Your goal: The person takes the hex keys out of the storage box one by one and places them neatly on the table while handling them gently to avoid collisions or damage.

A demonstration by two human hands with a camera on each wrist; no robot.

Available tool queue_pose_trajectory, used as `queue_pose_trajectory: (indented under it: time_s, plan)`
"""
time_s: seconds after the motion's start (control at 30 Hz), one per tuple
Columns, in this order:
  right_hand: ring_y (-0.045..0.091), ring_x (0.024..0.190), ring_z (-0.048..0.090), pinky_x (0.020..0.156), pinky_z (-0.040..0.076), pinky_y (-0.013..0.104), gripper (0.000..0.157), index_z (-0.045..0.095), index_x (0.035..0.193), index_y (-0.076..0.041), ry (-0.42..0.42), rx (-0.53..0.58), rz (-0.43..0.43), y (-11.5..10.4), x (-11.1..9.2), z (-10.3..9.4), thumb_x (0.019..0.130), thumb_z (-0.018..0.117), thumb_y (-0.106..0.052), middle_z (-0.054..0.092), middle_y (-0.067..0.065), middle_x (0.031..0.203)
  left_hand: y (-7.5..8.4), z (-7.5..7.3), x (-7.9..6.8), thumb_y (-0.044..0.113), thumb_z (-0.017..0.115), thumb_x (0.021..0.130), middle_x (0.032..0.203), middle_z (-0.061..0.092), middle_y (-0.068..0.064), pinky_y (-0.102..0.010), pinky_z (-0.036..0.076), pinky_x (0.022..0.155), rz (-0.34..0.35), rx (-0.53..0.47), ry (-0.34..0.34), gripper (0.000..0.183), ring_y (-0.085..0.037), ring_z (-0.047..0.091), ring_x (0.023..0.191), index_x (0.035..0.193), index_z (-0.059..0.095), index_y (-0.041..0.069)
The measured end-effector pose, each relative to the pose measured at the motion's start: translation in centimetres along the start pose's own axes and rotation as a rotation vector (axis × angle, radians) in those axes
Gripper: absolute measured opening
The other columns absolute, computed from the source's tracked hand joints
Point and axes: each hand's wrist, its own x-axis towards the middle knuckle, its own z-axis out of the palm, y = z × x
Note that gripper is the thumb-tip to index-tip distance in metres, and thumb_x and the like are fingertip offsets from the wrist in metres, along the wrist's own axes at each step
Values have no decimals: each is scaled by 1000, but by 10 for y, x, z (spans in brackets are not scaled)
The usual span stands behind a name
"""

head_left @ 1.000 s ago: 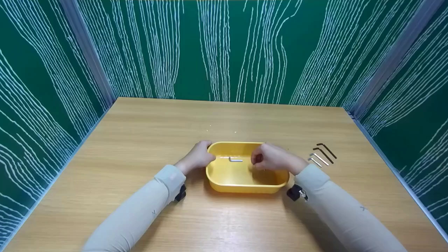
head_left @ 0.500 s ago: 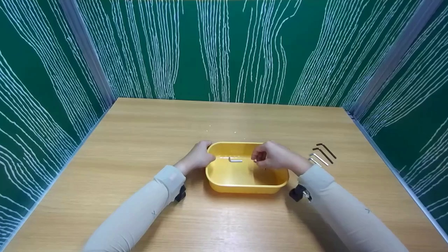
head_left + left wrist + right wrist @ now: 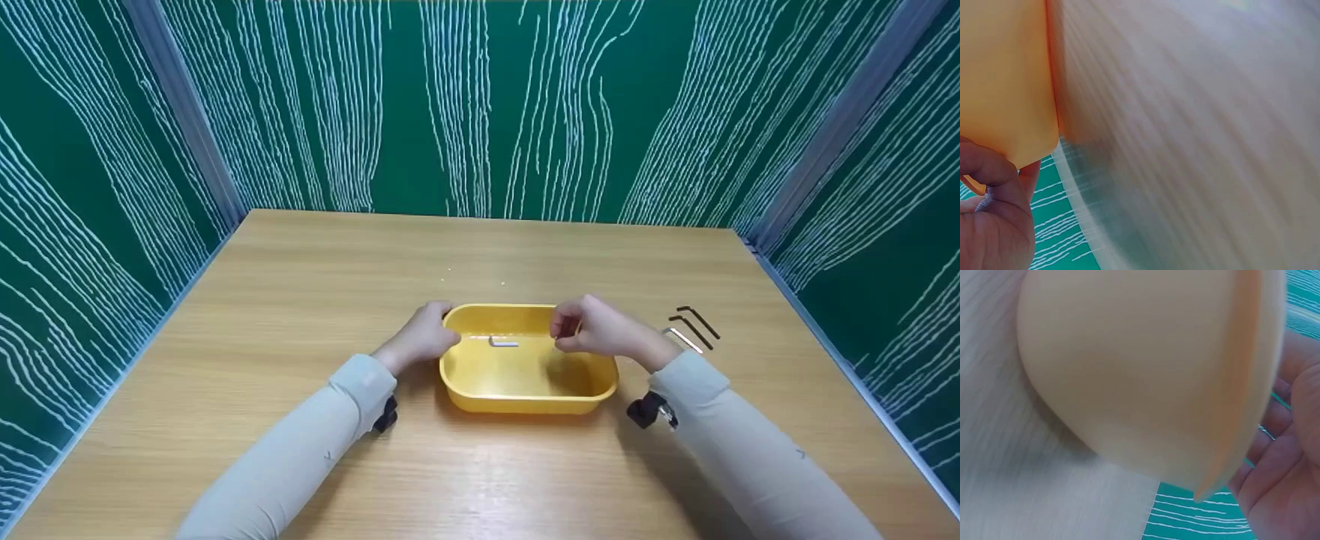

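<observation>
A yellow plastic tub (image 3: 525, 405) stands on the wooden table, with a small silver hex key (image 3: 506, 344) lying on its floor. My left hand (image 3: 426, 331) grips the tub's left end, the thumb over the rim; the left wrist view has those fingers around the tub wall (image 3: 1005, 73). Over the tub's right part, my right hand (image 3: 596, 326) has its thumb and fingertips pinched together. A tiny pale tip at these fingertips looks like the end of a hex key, mostly hidden by the hand. In the right wrist view the tub's wall (image 3: 1129, 371) partly covers the curled fingers.
Right of the tub, two black hex keys (image 3: 700, 325) and a silver hex key (image 3: 684, 340) lie in a slanted row, partly beside the right sleeve (image 3: 690, 382). A few tiny pale specks (image 3: 503, 283) dot the table behind the tub. Green walls enclose the table.
My right hand has risen from the tub's floor and shifted right and away from me, its sleeve now covering the nearest silver key in the row. My left hand and the tub have barely moved.
</observation>
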Motion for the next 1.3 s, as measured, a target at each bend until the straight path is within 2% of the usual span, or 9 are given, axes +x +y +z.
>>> queue_pose_trajectory:
  time_s: [0.33,0.6,0.77,0.87,1.0,1.13,1.3]
  plan:
    - [19,80,63,74,58,19,9,73,98,2,63,12,8,3,-8,-8,91,77,4,73,10,91,1,0,0,-2,57,88,111,71,-15,-31,61,81,-3,-6,-1,47,-18,65,88,134,66,-6]
    - [23,87,70,85,67,32,14,71,112,4,53,32,85,3,-15,-14,99,72,2,74,17,104,3,0,-2,-4,58,88,111,71,-16,-30,60,80,-7,-12,6,45,-18,64,88,132,67,-6]
    - [30,84,73,79,66,26,18,67,118,7,50,72,103,5,-19,-19,102,67,1,70,20,108,3,0,-2,-3,58,88,111,71,-16,-30,61,80,-16,-14,4,45,-18,65,88,133,66,-7]
    - [34,82,74,74,66,24,16,67,118,8,68,95,88,6,-21,-22,102,66,2,68,20,107,2,0,-1,-3,58,89,111,71,-16,-30,60,79,-5,8,4,46,-18,65,87,134,66,-7]
    - [29,80,70,72,64,21,16,68,116,7,101,78,61,8,-22,-25,100,67,6,69,21,105,2,0,-1,-3,58,89,112,71,-15,-30,61,79,3,24,3,48,-18,65,87,135,66,-6]
    - [24,82,66,73,60,18,23,69,116,4,129,25,34,11,-23,-29,95,69,13,71,24,104,2,0,-1,-2,58,89,113,71,-15,-31,61,81,-5,18,3,48,-18,65,89,137,66,-5]
    - [24,83,66,74,60,20,28,70,120,2,165,-4,29,13,-27,-32,94,69,13,72,25,105,3,1,-1,-3,58,90,115,71,-15,-32,62,84,-10,16,7,48,-19,65,91,137,66,-4]
